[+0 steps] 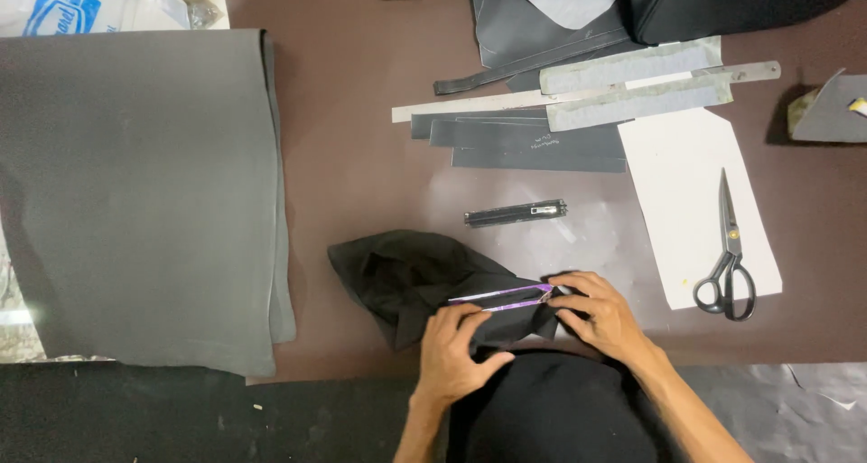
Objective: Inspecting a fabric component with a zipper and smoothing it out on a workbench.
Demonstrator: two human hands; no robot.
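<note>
Bare tabletop [379, 183] beyond black cloth [406, 278]

A dark brown tabletop [361, 138] filled the view, matte under soft overhead light — a pale sheen lay near its middle. Along the near edge ran a black strip [181, 413], its material unclear.

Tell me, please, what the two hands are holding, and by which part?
Both hands hold the black cloth along its purple zip: the left hand presses near the zip's middle, the right hand pinches its right end.
</note>
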